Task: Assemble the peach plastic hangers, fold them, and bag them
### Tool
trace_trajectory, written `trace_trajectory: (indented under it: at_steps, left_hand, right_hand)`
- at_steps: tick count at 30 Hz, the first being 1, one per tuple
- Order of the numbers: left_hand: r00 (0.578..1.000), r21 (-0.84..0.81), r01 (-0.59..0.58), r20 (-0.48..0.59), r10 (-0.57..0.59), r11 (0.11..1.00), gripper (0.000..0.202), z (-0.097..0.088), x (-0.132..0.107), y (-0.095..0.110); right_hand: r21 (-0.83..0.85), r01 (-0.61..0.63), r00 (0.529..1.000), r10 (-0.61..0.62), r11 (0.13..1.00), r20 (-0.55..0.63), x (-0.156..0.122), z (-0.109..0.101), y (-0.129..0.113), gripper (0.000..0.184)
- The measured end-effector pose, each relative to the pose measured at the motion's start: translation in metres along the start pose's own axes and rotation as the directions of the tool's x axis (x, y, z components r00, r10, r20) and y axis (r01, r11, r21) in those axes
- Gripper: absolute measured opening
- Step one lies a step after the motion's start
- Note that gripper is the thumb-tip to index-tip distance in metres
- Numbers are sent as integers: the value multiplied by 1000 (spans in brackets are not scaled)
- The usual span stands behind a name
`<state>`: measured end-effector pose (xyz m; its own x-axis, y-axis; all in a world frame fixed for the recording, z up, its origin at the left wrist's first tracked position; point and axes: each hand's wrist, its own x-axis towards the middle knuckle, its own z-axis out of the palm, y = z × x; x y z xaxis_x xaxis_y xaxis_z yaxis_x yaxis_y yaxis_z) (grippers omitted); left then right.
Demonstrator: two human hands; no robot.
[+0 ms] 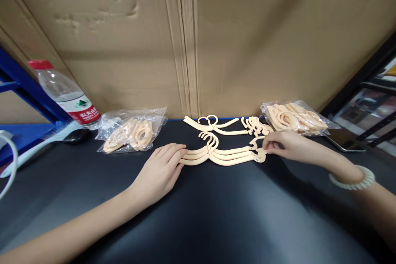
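Three cream plastic clothes hangers (pixel 232 157) lie close together on the black table, their hooks pointing away from me. My left hand (pixel 163 167) holds their left ends between fingers and thumb. At their right ends, my right hand (pixel 283 145) pinches a small flat cream hooked piece (pixel 260 156), which touches or overlaps the hanger tips; the exact contact cannot be made out. Behind them lie more cream hangers (pixel 227 132), with their hooks side by side. A row of small cream hooked pieces (pixel 252 123) sits just behind my right hand.
Clear plastic bags of cream parts lie at the left (pixel 133 132) and right (pixel 295 117). A red-capped water bottle (pixel 66 95) leans at the far left near a blue frame (pixel 23 80). Cardboard (pixel 123 41) stands behind the table (pixel 198 214). A flat dark device (pixel 343 140) lies right.
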<state>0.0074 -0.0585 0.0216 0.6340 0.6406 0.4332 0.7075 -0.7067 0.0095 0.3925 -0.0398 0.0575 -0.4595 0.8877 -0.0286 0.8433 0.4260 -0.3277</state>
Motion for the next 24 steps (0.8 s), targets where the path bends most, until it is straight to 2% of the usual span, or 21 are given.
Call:
trace_trajectory:
  at_steps: [7,14,20,24]
  left_hand:
    - [991,-79,92,104,-83,993,39,9,-4,-6]
    - [996,-136,73,60,-65,988,41,13,-5,-9]
    - [994,-123,78,87,-67,989,41,11,-4,-8]
    - [985,-85,117,134,-105,989,39,9,-6,-7]
  right_hand:
    - [-31,21,982,-26,999,-187,-1,0,-5,20]
    - [-86,-20,929,-13,996,-370,0,-4,2,22]
    - [-129,-50,889,-15,990,-459,3,-5,9,24]
    - [-213,-75,870,-40,974,-491,6,-3,25,26]
